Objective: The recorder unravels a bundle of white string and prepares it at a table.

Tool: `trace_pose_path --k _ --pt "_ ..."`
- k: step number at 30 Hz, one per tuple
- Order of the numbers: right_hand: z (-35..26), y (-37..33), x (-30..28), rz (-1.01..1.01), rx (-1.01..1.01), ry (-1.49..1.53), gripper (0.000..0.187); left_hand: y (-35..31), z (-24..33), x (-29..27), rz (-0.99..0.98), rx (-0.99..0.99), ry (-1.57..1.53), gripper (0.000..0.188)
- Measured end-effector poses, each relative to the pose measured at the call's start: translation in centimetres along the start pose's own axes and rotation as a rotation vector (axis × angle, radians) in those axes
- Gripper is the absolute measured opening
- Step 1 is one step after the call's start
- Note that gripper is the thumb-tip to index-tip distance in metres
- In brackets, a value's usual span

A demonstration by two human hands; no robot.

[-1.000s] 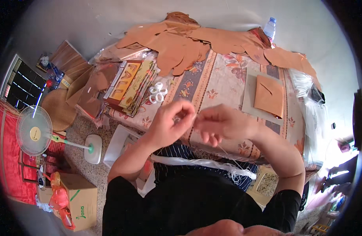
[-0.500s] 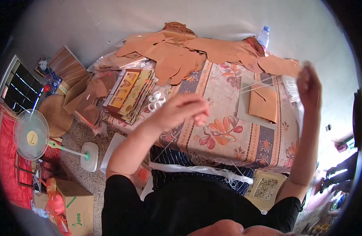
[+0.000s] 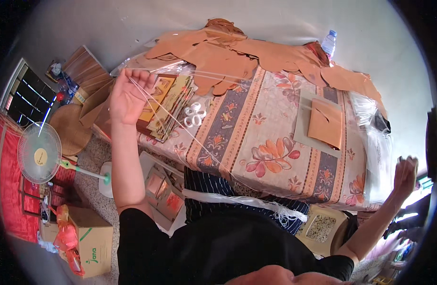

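My left hand point(image 3: 128, 97) is raised over the left end of the table, palm showing and fingers curled at the tips. A thin white string point(image 3: 180, 124) runs from its fingers down across the table edge toward my lap, and another strand stretches rightward from it. My right hand point(image 3: 406, 175) is out past the right table edge, fingers closed; whatever they hold is too small to make out. Across my lap lies a bundle of white strings point(image 3: 242, 200), its right end loose and tangled.
The table's floral cover point(image 3: 228, 147) carries brown paper cutouts point(image 3: 218, 61), a stack of printed cards point(image 3: 168, 107), white rings point(image 3: 194, 115), a brown folded card on a grey sheet point(image 3: 325, 124), clear plastic point(image 3: 377, 161) and a bottle point(image 3: 328, 43). A fan point(image 3: 39, 153) stands left.
My left hand has moved left and up from the table's middle to above the card stack. My right hand has swung down and outward to the right, and the strings now stretch from the left hand.
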State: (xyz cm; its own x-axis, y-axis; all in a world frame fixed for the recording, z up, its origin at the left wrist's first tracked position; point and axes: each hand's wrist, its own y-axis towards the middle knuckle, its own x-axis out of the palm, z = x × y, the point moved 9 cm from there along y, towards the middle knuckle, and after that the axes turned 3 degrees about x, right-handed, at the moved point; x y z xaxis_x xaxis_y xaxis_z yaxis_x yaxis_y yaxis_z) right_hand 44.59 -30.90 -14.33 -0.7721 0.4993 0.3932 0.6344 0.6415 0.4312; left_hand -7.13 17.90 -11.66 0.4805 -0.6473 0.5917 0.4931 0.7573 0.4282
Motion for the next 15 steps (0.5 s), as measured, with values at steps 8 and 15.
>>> trace_pose_path --k 8,15 --pt "2.1 -3.0 13.7 -0.784 -0.096 -0.141 0.023 0.6 2.1 -4.2 0.152 0.068 -0.478 0.018" --pt "5.3 -0.4 19.8 -0.631 -0.22 -0.301 0.023 -1.3 -6.2 4.6 0.056 -0.038 0.39 0.01"
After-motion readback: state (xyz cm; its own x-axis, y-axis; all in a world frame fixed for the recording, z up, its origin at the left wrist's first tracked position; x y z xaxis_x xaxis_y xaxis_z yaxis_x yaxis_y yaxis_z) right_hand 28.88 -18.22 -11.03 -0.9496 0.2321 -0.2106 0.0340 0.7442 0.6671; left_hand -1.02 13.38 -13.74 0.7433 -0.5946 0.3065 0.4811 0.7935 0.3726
